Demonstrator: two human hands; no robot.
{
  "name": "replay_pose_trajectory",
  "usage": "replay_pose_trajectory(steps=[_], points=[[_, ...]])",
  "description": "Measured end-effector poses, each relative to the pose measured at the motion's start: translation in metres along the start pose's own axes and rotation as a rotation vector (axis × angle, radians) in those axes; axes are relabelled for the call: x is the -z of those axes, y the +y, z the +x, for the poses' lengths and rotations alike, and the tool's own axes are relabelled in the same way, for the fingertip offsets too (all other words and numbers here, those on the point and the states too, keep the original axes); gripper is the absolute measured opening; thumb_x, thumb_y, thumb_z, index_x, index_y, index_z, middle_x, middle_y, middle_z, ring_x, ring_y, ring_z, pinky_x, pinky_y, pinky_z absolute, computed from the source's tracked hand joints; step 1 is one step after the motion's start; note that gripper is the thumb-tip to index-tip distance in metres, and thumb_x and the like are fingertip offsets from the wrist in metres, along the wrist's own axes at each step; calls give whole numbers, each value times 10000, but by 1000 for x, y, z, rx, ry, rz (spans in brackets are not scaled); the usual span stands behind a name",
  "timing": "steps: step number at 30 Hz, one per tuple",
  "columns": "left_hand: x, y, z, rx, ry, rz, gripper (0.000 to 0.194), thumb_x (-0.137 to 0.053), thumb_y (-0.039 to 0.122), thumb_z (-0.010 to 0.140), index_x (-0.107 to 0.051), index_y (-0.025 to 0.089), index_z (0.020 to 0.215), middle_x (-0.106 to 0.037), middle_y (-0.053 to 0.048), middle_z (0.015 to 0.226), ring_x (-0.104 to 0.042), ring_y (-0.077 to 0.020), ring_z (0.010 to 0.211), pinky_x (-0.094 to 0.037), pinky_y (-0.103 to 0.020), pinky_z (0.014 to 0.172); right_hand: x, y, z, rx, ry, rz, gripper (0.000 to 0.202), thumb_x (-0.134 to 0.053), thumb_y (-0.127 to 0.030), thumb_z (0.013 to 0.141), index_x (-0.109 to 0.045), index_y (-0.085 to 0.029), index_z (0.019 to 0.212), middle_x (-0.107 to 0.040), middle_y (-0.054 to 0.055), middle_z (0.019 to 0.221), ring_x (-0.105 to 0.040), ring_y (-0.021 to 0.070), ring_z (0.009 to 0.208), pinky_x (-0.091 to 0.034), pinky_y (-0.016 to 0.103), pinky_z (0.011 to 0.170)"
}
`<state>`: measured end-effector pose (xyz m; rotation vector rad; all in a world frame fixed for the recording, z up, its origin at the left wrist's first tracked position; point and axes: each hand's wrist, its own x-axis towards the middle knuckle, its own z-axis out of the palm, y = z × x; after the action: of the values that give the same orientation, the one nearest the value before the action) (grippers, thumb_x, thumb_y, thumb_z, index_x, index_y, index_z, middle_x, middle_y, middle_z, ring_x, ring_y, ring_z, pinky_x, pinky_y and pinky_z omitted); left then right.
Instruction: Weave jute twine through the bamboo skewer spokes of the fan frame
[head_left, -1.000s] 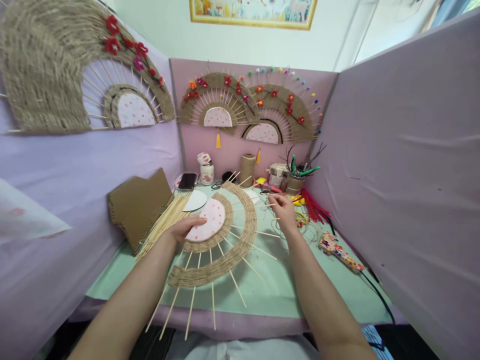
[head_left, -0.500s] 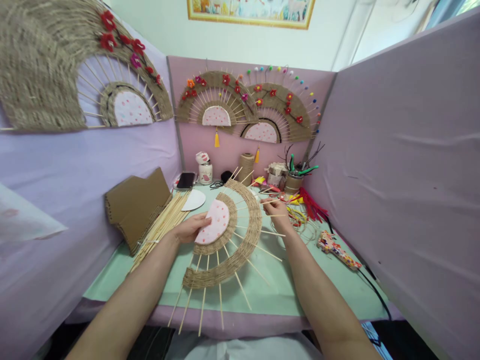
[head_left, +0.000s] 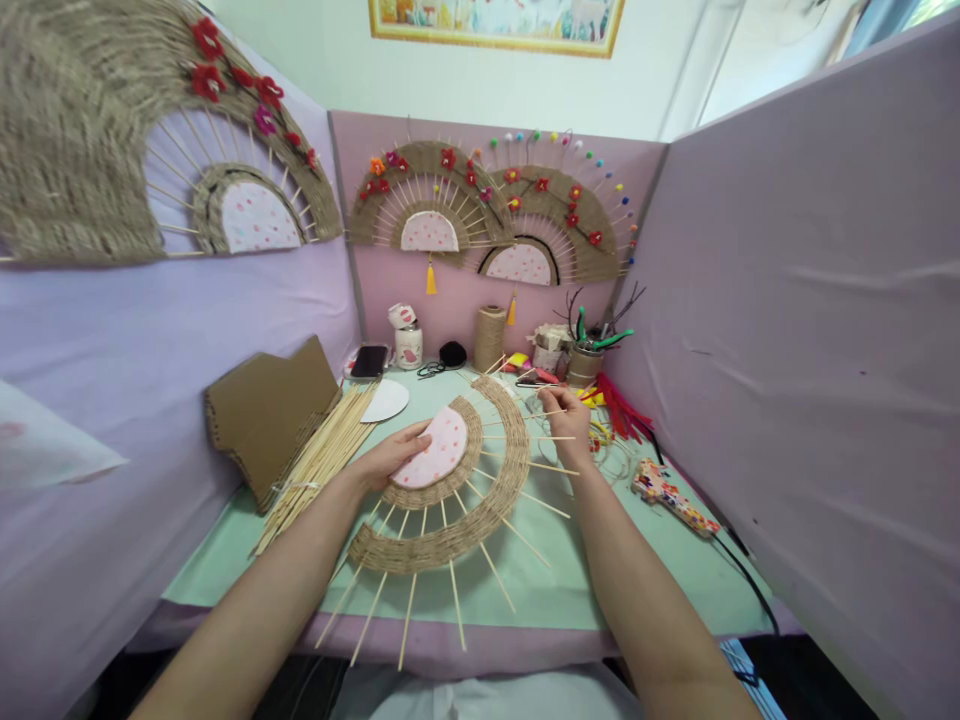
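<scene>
A half-round fan (head_left: 517,450) of thin sticks with woven twine bands is held up, tilted, above the table. My left hand (head_left: 394,455) grips its pink spotted half-circle centre (head_left: 442,445), thumb on the front and fingers behind. Bare stick ends fan out past the outer band toward me and to the right. Beside the upper right stick ends, my right hand (head_left: 568,415) is closed in a pinch. What lies between its fingertips is too small to make out.
Left are stacked cardboard (head_left: 274,400), a stick bundle (head_left: 319,465) and a white half-circle (head_left: 386,400). Behind stand a twine spool (head_left: 490,338) and a tool can (head_left: 585,365). A patterned glue gun (head_left: 675,497) lies right. Finished fans (head_left: 431,185) hang on the partition.
The fan has turned clockwise a little, its lower end swinging left and its upper end dropping. My right hand has shifted slightly right, and my left hand keeps its grip.
</scene>
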<state>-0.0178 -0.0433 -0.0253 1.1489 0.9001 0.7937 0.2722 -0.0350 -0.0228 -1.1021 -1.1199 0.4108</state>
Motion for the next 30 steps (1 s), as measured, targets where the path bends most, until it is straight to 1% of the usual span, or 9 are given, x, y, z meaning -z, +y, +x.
replay_pose_trajectory(steps=[5, 9, 11, 14, 18, 20, 23, 26, 30], points=[[0, -1, 0, 33, -13, 20, 598, -670, 237, 731, -475, 179, 1294, -667, -87, 1062, -624, -129, 694, -471, -207, 569, 10, -2, 5, 56, 56, -29, 277, -612, -423, 696, -642, -149, 731, -569, 3, 643, -465, 124, 596, -369, 249, 575], [1, -3, 1, 41, -42, 38, 613, -677, 246, 728, -468, 181, 1300, -676, -87, 1025, -620, -129, 694, -460, -203, 560, 19, -3, 10, 53, 73, -27, 272, -616, -422, 689, -640, -154, 736, -558, -2, 629, -457, 122, 584, -360, 247, 560], [2, -5, 1, 41, -65, 44, 611, -677, 251, 727, -472, 183, 1299, -676, -87, 1022, -619, -133, 711, -459, -203, 568, 22, -2, 13, 20, 40, -20, 274, -615, -427, 682, -632, -157, 725, -540, -8, 602, -444, 119, 563, -346, 242, 536], [3, -7, 2, 32, -104, 39, 606, -683, 254, 722, -484, 182, 1290, -674, -89, 1027, -620, -144, 750, -458, -208, 591, 22, 4, 16, -52, -50, 32, 284, -614, -445, 670, -613, -163, 707, -504, -21, 553, -406, 106, 510, -305, 232, 484], [4, -9, 2, 19, -152, 37, 604, -684, 264, 724, -487, 194, 1290, -655, -93, 1077, -619, -149, 779, -454, -203, 594, 15, 12, 14, -138, -165, 86, 304, -623, -471, 647, -587, -171, 687, -463, -41, 503, -348, 88, 454, -253, 223, 444], [3, -9, 1, 18, -167, 36, 605, -687, 268, 722, -488, 198, 1289, -642, -93, 1109, -618, -148, 787, -455, -200, 594, 8, 14, 10, -163, -224, 71, 299, -628, -463, 638, -580, -170, 669, -473, -38, 507, -346, 85, 454, -257, 222, 445], [1, -8, 0, 21, -200, 37, 603, -691, 271, 716, -493, 207, 1282, -603, -91, 1188, -619, -152, 822, -464, -205, 614, -3, 15, 1, -175, -312, 38, 258, -627, -419, 637, -590, -165, 653, -524, -18, 566, -393, 94, 497, -305, 225, 472], [0, -9, -1, 16, -223, 28, 595, -693, 278, 713, -502, 218, 1273, -559, -87, 1254, -616, -169, 888, -474, -220, 658, -10, 15, -6, -200, -346, 42, 227, -621, -395, 638, -586, -171, 646, -550, -14, 601, -421, 102, 522, -338, 232, 493], [1, -10, -1, 12, -244, 19, 584, -690, 270, 717, -505, 214, 1269, -565, -91, 1247, -611, -176, 925, -476, -236, 703, -9, 14, -7, -227, -327, 55, 236, -604, -409, 655, -589, -174, 663, -544, -22, 582, -410, 97, 498, -336, 233, 485]])
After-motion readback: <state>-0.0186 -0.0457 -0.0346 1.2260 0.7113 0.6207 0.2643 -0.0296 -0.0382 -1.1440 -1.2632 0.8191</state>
